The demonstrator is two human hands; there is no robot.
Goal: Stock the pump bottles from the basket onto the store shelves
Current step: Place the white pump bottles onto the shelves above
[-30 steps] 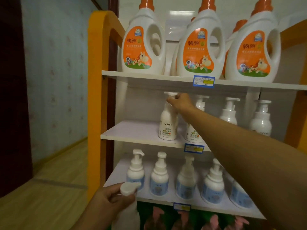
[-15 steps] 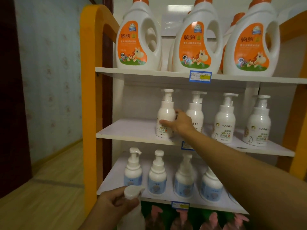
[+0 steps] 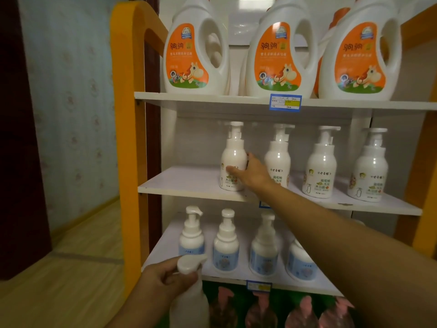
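Observation:
My right hand (image 3: 251, 172) reaches to the middle shelf (image 3: 184, 183) and grips the lower body of the leftmost white pump bottle (image 3: 234, 155), thumb across its label, fingers round its right side. The bottle stands upright on the shelf, left of three matching bottles (image 3: 321, 166). My left hand (image 3: 165, 280) holds another white pump bottle (image 3: 189, 301) by its neck, low in front of the bottom shelf. The basket is out of view.
Large white detergent jugs with orange labels (image 3: 196, 53) fill the top shelf. Several blue-labelled pump bottles (image 3: 225, 245) stand on the lower shelf (image 3: 165, 247). The unit has an orange side frame (image 3: 127, 114). A wallpapered wall and wooden floor lie to the left.
My right hand has dropped from the pump head of the leftmost middle-shelf bottle down to its body. The left hand with its bottle has stayed low.

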